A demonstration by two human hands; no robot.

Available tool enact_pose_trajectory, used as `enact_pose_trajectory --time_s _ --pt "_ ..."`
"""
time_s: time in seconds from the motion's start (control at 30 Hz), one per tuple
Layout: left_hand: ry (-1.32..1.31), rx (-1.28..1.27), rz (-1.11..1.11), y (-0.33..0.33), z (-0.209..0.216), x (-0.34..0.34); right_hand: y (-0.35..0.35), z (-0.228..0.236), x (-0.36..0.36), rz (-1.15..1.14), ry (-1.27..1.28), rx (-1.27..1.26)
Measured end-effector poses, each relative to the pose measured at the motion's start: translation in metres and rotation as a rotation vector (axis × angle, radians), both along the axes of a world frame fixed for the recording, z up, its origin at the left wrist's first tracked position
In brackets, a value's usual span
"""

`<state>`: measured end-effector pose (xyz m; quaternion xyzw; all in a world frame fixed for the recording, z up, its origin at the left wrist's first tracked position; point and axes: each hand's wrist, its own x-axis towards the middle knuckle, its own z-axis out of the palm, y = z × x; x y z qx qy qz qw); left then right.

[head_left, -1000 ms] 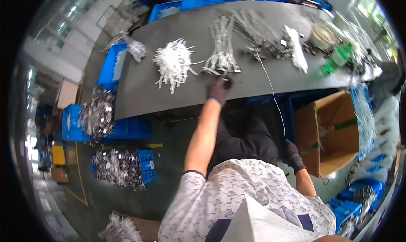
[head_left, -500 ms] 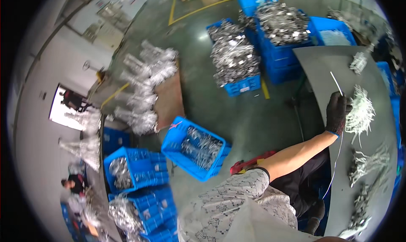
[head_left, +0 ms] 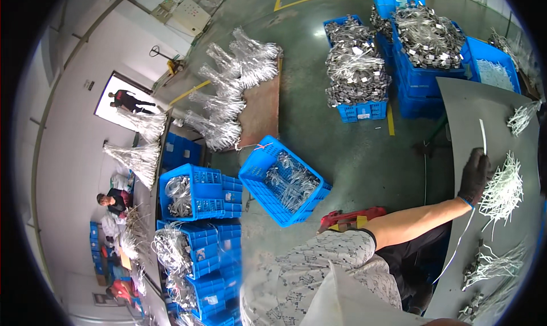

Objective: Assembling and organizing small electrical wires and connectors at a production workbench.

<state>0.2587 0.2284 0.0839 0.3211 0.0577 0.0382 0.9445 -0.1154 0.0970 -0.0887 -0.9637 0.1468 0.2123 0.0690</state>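
Observation:
My left hand (head_left: 476, 171), in a dark glove, is closed around a thin white cable (head_left: 484, 136) above the grey table (head_left: 468, 112). One end sticks up past my fingers, and the rest hangs from below the hand over the table's near edge. A loose pile of pale white strips (head_left: 504, 194) lies right beside this hand. A dark shape (head_left: 420, 301) low by the table edge looks like my gloved right hand, but its fingers are hidden in shadow.
More cable bundles (head_left: 494, 268) lie along the table. Blue crates (head_left: 359, 111) heaped with cables stand beyond it. A tilted blue crate (head_left: 288, 215) sits on the floor, near stacked crates (head_left: 196, 183). Plastic-wrapped bundles (head_left: 219, 132) rest on a brown board. Other people sit or stand far left.
The view has swung, so the surroundings sit further right and the table's lower part has shifted. My left hand still grips the white cable beside the strip pile.

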Motion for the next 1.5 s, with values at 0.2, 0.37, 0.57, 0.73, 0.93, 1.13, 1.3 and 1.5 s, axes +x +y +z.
enact_pose_trajectory --time_s 0.2,0.37,0.57,0.73,0.93,1.13,1.3,1.5 --pt "-0.05 0.028 -0.092 0.005 0.013 -0.006 -0.006 -0.006 0.021 0.027 -0.035 0.015" --pt "-0.116 0.157 -0.057 0.001 0.017 -0.016 -0.012 -0.006 0.029 0.023 -0.056 0.039" --pt "-0.212 0.335 -0.015 -0.016 0.036 -0.032 -0.01 0.0 0.032 0.019 -0.082 0.043" --pt "-0.279 0.278 -0.209 -0.009 0.046 -0.044 -0.009 0.001 0.028 0.025 -0.098 0.036" --pt "-0.189 0.098 -0.293 -0.003 0.064 -0.057 -0.009 -0.006 0.016 0.011 -0.128 0.03" --pt "-0.375 0.187 -0.283 -0.017 0.055 -0.077 -0.005 0.012 -0.031 -0.15 -0.164 0.069" --pt "-0.661 0.643 -0.745 -0.058 -0.007 -0.105 0.021 0.008 -0.116 -0.48 -0.275 0.157" --pt "-0.55 0.522 -1.084 -0.109 -0.05 -0.183 0.072 0.027 -0.175 -0.91 -0.162 0.16"
